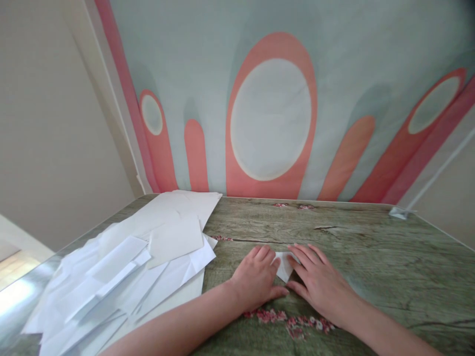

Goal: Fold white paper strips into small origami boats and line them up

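Note:
A small piece of folded white paper lies on the wood-patterned table between my two hands, its lower end coming to a point. My left hand has its fingers curled over the paper's left edge, with the thumb stretched out below it. From the other side, the fingers of my right hand hold the paper's right edge against the table. Both hands partly cover the paper, so its full outline and the undersides of the fingers are hidden.
A spread-out heap of white paper sheets, some folded, covers the table's left side. The table bears printed pink flowers. Behind it hangs a pale green backdrop with coral shapes. A small clear item sits at the far right corner.

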Motion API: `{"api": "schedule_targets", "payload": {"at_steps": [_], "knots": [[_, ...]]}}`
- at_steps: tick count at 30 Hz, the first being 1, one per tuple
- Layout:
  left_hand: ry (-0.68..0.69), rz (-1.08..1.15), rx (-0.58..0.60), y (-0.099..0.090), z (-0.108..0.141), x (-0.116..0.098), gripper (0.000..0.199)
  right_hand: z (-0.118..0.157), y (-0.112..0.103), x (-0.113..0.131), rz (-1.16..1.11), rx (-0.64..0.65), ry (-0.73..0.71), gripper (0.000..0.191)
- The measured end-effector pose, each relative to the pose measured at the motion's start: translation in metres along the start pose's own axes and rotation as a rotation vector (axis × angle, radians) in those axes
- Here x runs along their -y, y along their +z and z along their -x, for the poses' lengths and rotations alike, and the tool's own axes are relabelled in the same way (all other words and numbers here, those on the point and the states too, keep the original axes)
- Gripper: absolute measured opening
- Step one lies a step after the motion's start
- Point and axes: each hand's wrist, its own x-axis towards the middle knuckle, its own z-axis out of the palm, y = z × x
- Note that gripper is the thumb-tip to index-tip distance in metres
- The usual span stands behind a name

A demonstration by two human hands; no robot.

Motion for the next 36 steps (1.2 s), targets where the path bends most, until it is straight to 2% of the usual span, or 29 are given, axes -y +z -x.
{"api": "schedule_targets", "payload": {"at_steps": [4,8,20,33,36], "knots": [[-0.012,0.010,0.001,0.000,0.000,-0.001,0.059,-0.001,0.002,0.008,-0.036,0.005,-0.016,0.041],[-0.042,0.008,0.020,0.000,0.002,-0.001,0.062,0.001,0.004,0.007,-0.063,0.014,0.004,0.041],[-0.151,-0.094,0.130,-0.016,0.009,0.002,0.068,-0.001,-0.001,0.005,-0.056,0.070,0.043,0.041],[-0.151,-0.156,0.159,-0.014,0.009,0.003,0.071,0.003,-0.004,-0.011,-0.036,0.029,0.019,0.033],[-0.137,-0.137,0.155,-0.016,0.005,0.006,0.062,0.000,-0.002,-0.012,-0.056,0.017,0.019,0.023]]}}
